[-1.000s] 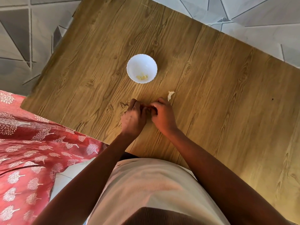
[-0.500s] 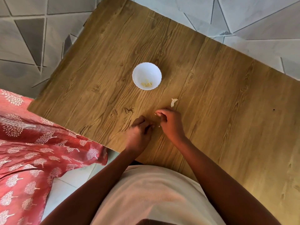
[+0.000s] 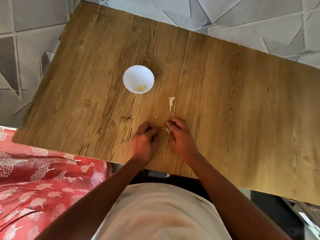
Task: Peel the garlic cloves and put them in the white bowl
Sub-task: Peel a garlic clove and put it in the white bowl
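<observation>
Lying at the far left, a red cloth with white tree prints (image 3: 34,179) spreads below the near edge of the wooden table (image 3: 242,118), and grey tiled floor (image 3: 26,40) shows beyond it. On the table, left of centre, stands the white bowl (image 3: 138,79) with a scalloped rim; a few pale yellow peeled garlic pieces (image 3: 140,88) lie at the bottom of it, toward its near side.

Nearer the person, the left hand (image 3: 145,144) rests low over the table with its fingers curled inward toward the right; whether it holds anything cannot be told, since the fingertips are blurred and turned under. A tiny pale flake (image 3: 155,116) lies on the wood just beyond that hand. Small white scraps of garlic skin (image 3: 167,130) sit in the gap between the two hands, touching or just beside the right hand's fingertips.

The right hand (image 3: 180,135) is beside the left, well short of the bowl, its fingers bent and drawn together toward the scraps; it seems to pinch something pale at its tips, but the clove itself is not plainly seen. Beyond this hand, a longer strip of papery peel (image 3: 171,103) lies alone on the table, to the right of the bowl and apart from it. A small dark speck (image 3: 268,89) marks the wood far to the right.
</observation>
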A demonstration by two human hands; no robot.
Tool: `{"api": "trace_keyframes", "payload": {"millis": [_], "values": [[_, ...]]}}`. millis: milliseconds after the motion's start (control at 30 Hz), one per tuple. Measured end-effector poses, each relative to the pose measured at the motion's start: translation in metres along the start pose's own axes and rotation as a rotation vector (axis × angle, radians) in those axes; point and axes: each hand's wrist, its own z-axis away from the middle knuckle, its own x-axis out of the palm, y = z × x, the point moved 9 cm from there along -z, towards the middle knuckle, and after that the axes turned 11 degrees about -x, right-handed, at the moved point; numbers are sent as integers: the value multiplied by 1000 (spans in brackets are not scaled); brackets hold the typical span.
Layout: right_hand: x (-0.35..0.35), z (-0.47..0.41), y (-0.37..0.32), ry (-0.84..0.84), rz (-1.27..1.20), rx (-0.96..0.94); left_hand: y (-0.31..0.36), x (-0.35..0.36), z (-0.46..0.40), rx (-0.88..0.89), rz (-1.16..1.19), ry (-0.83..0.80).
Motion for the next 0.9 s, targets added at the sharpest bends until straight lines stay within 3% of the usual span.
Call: {"api": "trace_keyframes", "payload": {"millis": [100, 300, 433, 633, 767, 900], "values": [[6, 12, -11, -116, 121, -124, 5, 6, 14, 154, -103, -1], [-3, 22, 0, -159, 50, -196, 8, 6, 40, 188, -273, 85], [-6, 4, -2, -139, 29, -231, 15, 6, 55, 140, -324, 123], [4, 5, -6, -264, 75, -383, 2, 7, 46, -116, -145, 177], [-3, 1, 8, -214, -53, -308, 12, 10, 54, -110, -207, 194], [3, -8, -9, -215, 17, -325, 9, 9, 51, -125, -215, 183]]}}
